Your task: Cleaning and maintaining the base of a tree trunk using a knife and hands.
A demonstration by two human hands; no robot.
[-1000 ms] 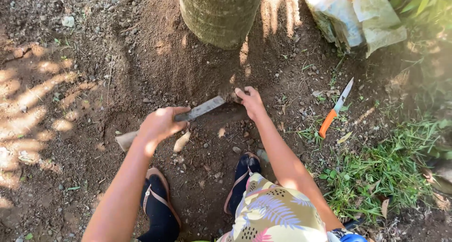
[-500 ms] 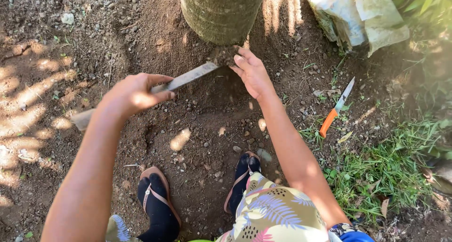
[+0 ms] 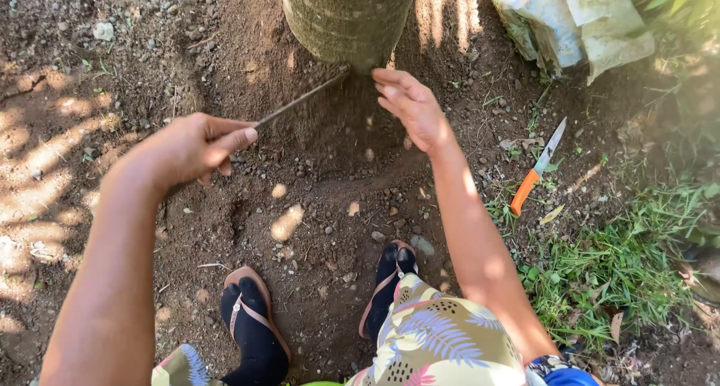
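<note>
My left hand (image 3: 196, 147) grips the handle of a long flat metal blade (image 3: 301, 99). The blade slants up to the right, and its tip reaches the foot of a green tree trunk (image 3: 346, 15). My right hand (image 3: 410, 107) is held out with fingers spread, just right of the blade tip and close to the trunk base. It holds nothing. Loose dark soil (image 3: 330, 138) lies dug up below the trunk.
A knife with an orange handle (image 3: 535, 170) lies on the ground at the right. White sacks (image 3: 570, 22) sit at the top right, grass (image 3: 622, 258) at the lower right. My feet in black socks and sandals (image 3: 251, 322) stand on the soil.
My left hand has lifted and swung the blade upward so its tip now meets the trunk base. My right hand moved up toward the trunk and opened out.
</note>
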